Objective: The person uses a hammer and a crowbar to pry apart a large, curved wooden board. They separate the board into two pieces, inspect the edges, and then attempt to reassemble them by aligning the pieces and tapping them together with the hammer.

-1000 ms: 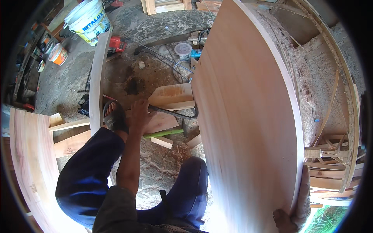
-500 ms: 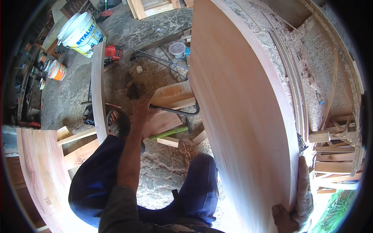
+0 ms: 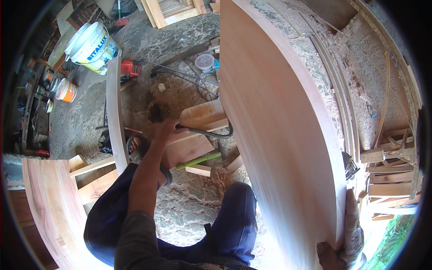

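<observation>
A large pale wooden board (image 3: 274, 121) with a curved right edge stands on its side in front of me, running from the far end down to my lap. My right hand (image 3: 342, 247) grips its lower right edge, thumb on the broad face and fingers along the outer side. My left hand (image 3: 168, 130) is closed round one end of a dark metal bar with a hooked end, like a crowbar (image 3: 202, 132). The bar's bent end lies against the board's lower left edge. Wood blocks (image 3: 202, 114) and a green strip (image 3: 198, 161) lie below that hand.
A narrow upright plank (image 3: 114, 112) stands left of my left arm. Farther left are a white paint bucket (image 3: 92, 47), an orange-white tub (image 3: 66, 90) and another wide board (image 3: 49, 198). A red tool (image 3: 130, 69) and cables lie on the floor. Scrap wood (image 3: 391, 180) is stacked at right.
My left hand, still on the bar, has shifted slightly right and down. The view has moved a little. My right hand keeps its hold on the board.
</observation>
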`<act>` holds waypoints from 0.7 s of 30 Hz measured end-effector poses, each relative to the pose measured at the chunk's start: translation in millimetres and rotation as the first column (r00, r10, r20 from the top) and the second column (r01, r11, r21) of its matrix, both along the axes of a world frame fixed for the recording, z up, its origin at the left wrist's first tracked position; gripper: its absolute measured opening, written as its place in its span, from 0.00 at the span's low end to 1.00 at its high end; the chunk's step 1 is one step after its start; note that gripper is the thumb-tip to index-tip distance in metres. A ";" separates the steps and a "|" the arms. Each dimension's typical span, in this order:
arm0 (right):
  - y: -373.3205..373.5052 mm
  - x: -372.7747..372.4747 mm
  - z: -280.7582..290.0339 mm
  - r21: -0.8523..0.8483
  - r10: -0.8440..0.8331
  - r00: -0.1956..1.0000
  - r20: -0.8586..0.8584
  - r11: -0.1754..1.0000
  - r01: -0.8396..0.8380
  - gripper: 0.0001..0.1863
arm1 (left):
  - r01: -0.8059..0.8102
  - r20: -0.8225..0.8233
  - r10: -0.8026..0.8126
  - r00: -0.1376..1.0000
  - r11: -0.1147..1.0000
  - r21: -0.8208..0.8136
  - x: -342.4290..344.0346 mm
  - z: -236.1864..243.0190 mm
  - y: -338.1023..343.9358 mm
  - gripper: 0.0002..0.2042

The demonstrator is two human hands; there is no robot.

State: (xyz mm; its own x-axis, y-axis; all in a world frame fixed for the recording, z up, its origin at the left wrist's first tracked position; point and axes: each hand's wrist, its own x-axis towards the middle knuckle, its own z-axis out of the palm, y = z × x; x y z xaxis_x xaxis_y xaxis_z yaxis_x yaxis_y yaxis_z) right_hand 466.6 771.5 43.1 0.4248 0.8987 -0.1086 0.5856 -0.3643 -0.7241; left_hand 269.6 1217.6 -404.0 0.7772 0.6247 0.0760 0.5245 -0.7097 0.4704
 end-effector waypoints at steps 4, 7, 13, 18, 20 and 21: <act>16.5 8.6 2.9 0.076 0.066 0.997 0.033 0.995 -0.068 0.52 | 0.051 0.037 -0.054 0.998 0.996 0.070 17.8 9.9 -27.4 0.27; 7.1 11.1 -1.8 0.091 0.041 0.999 0.030 0.995 -0.043 0.52 | 0.023 0.054 -0.033 0.998 0.985 0.169 19.7 26.0 -28.6 0.27; -1.8 13.2 -10.2 0.120 0.063 0.998 0.000 0.991 -0.063 0.51 | 0.012 -0.256 -0.052 0.965 0.987 -0.157 21.3 56.1 0.1 0.27; -10.4 1.0 -15.3 0.090 0.010 1.000 -0.029 0.996 -0.007 0.50 | 0.068 -0.081 -0.083 0.993 0.981 -0.181 19.0 28.7 -10.3 0.27; -11.1 3.3 -20.2 0.101 0.004 0.999 -0.050 0.995 0.001 0.50 | 0.023 -0.086 -0.036 0.996 0.989 -0.146 21.0 36.7 -19.1 0.27; -12.9 5.4 -22.2 0.103 0.008 0.999 -0.053 0.995 -0.002 0.49 | 0.001 -0.088 -0.012 0.996 0.992 -0.128 21.5 41.5 -22.7 0.27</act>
